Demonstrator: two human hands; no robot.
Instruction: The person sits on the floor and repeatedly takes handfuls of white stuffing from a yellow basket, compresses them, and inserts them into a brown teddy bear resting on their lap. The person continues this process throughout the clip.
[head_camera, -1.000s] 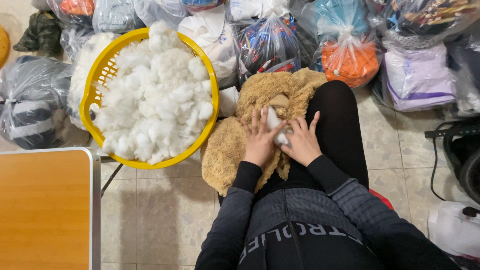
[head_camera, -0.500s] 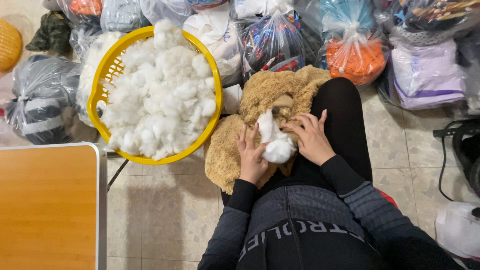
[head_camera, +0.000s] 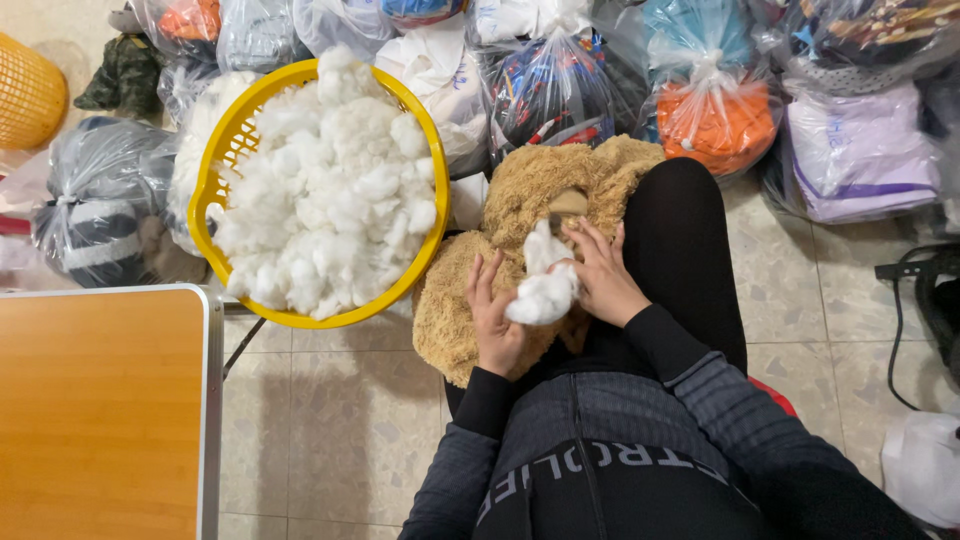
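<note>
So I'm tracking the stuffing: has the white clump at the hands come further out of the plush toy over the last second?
Yes. The white stuffing clump now hangs down over the tan plush toy, toward the person's lap.
</note>
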